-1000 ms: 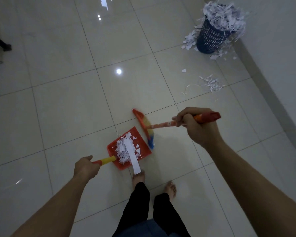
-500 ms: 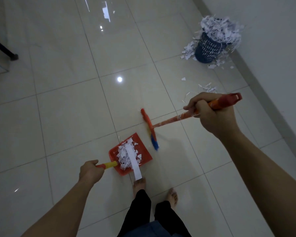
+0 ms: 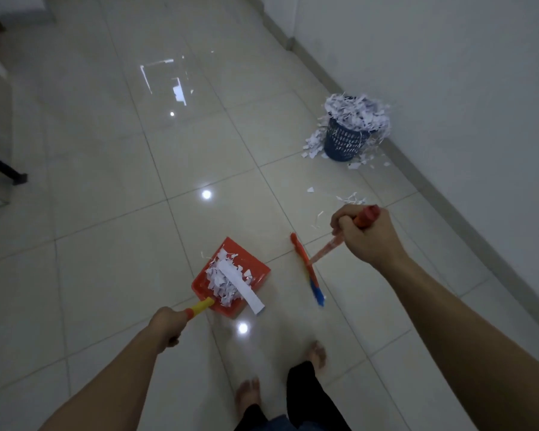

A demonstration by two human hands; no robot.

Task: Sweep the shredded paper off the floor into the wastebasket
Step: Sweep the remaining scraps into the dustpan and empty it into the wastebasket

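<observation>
The tiled floor [image 3: 112,231] fills most of the view, with a pale wall [image 3: 448,73] along its right side. Against that wall stands the dark blue wastebasket [image 3: 344,143], already heaped above its rim with shredded paper [image 3: 357,112]; more scraps lie around its base, and a small loose patch of strips [image 3: 350,199] lies on the floor between the basket and the person.

Nearer, the red dustpan [image 3: 249,262] carries a pile of shreds [image 3: 221,281] with one long white strip [image 3: 241,286] lying over it and sticking out past the rear edge. The left hand [image 3: 167,325] is curled firmly round the yellow and orange handle of the pan. The right hand [image 3: 363,234] grips the upper end of the small broom [image 3: 307,269], whose head points down beside the pan, apart from it.

I think the step in hand is to carry the loaded pan to the basket. To do it well, the pan should stay level or tipped a little back toward the handle, and move slowly, because the long strip can slide off easily. As the basket is overfull, the person may need to press the paper down first, then pour close over the middle. The strips on the way remain to be swept.
</observation>
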